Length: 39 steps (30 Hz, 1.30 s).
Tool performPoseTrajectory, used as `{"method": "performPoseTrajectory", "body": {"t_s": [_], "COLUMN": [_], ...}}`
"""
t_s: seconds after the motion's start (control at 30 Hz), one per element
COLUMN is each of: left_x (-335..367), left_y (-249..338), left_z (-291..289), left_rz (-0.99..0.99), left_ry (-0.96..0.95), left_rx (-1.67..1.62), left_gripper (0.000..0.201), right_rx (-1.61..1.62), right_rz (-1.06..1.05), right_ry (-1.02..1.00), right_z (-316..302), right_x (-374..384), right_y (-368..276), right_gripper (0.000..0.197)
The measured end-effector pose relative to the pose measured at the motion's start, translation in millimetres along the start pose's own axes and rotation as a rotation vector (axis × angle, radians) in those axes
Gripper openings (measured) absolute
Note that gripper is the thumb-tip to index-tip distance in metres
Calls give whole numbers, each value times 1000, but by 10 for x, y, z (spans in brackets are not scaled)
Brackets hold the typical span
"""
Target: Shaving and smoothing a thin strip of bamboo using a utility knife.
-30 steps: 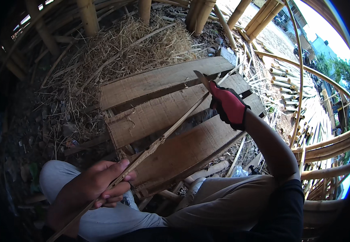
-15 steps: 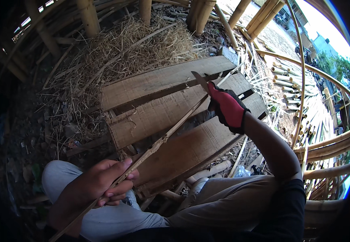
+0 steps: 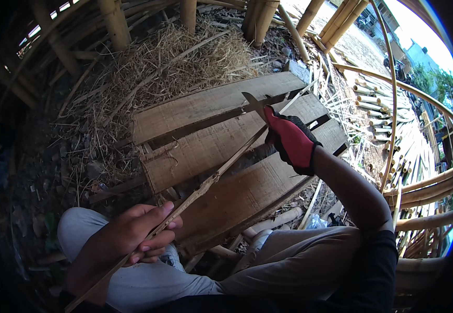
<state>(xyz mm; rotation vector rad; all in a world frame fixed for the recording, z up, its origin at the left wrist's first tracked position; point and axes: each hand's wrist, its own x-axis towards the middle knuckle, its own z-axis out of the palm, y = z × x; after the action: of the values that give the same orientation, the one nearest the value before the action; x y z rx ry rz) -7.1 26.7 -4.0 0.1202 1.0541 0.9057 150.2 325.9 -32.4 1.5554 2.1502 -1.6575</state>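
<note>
— How are we holding things?
— Our left hand [image 3: 142,233] grips the bamboo strip [image 3: 237,155], slanting over the planks [image 3: 247,201]; our gloved right hand [image 3: 291,141] clasps the knife [image 3: 254,104] across it.
— What could go wrong?
— The knife might slip if the strip twists at its rough node [image 3: 205,184].
— Around us?
— Our knees [image 3: 75,224], in the way at the near side; dry shavings [image 3: 184,68] heaped beyond.

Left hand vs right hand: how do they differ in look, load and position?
The left hand is bare; the right hand is gloved in red and black.
The left hand holds a long pale strip; the right hand grips a knife.
The left hand is close in, above the trousers; the right hand is farther out, above the planks.
Both are closed.
</note>
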Motion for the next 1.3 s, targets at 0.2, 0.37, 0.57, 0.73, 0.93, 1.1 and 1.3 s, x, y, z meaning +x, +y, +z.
{"method": "performPoseTrajectory", "body": {"t_s": [0.2, 0.37, 0.57, 0.73, 0.93, 1.1, 1.3], "left_x": [17, -32, -10, 81, 18, 34, 90], "left_y": [45, -8, 0, 33, 23, -14, 18], "left_z": [-20, 13, 24, -65, -18, 51, -7], "left_rz": [-15, 5, 19, 7, 20, 32, -16], "left_ry": [17, 4, 25, 4, 45, 41, -31], "left_rx": [1, 38, 72, 59, 78, 45, -56], "left_gripper": [40, 43, 44, 44, 43, 41, 40], "right_rx": [98, -152, 22, 157, 193, -318, -158], "right_rz": [62, -17, 36, 40, 135, -33, -97], "right_ry": [-95, -152, -86, 24, -240, -290, -102], "right_z": [-19, 423, 459, 235, 375, 557, 326], "right_x": [57, -550, -505, -130, -355, -773, -361], "right_y": [134, -96, -62, 87, -66, -150, -85], "right_gripper": [58, 62, 66, 70, 63, 69, 66]}}
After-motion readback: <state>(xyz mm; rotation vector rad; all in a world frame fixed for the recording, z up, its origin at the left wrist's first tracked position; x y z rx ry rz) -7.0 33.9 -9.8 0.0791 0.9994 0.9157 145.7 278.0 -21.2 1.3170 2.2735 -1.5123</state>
